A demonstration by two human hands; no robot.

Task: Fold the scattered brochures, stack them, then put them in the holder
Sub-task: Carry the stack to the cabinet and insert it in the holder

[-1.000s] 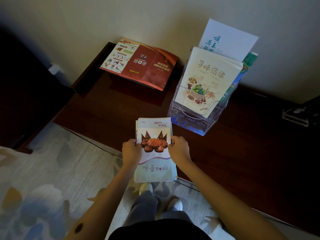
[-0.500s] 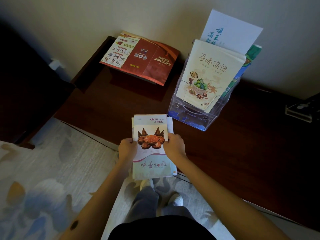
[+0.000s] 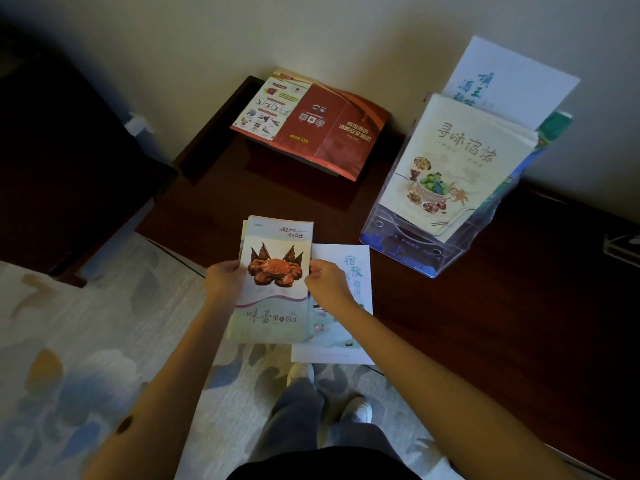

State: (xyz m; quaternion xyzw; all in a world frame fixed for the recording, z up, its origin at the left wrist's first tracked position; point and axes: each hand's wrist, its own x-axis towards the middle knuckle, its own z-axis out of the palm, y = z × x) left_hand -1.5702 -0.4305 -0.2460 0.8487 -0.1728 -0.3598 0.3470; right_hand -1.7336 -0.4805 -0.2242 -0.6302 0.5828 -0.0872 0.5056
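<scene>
Head view gives us a dark, glossy wooden counter [image 3: 485, 323] running along a plain pale wall [image 3: 346, 29], and our two hands over its near edge. Our left hand [image 3: 223, 280] grips the left edge of a stack of folded brochures [image 3: 273, 306], tall thin rectangles of smooth printed paper with a red crab on the top cover. Our right hand [image 3: 329, 285] pinches the stack's right edge, so each grip is narrow and closed on paper. The layers are not quite flush: slim slivers of the lower sheets show along the top and left.

Under the right hand and wrist sits a pale brochure [image 3: 355, 265] with blue characters, its left edge tucked beneath the stack (we cannot tell whether it lies on the counter or is held with the stack). Both reach out past the counter's front edge, above a patterned grey and blue carpet [image 3: 86, 341].

Behind and to the right stands the holder [image 3: 408, 247], clear hard plastic with a curved cut in its front wall, tilted back towards the wall. A cream brochure [image 3: 460, 161] fills its front pocket, and a taller white sheet [image 3: 509, 81] rises behind that.

At the back left corner an unfolded red leaflet [image 3: 311, 123] lies spread in three creased panels. Bare wood shows between it, the holder and the stack, and more stretches to the right of the holder.
</scene>
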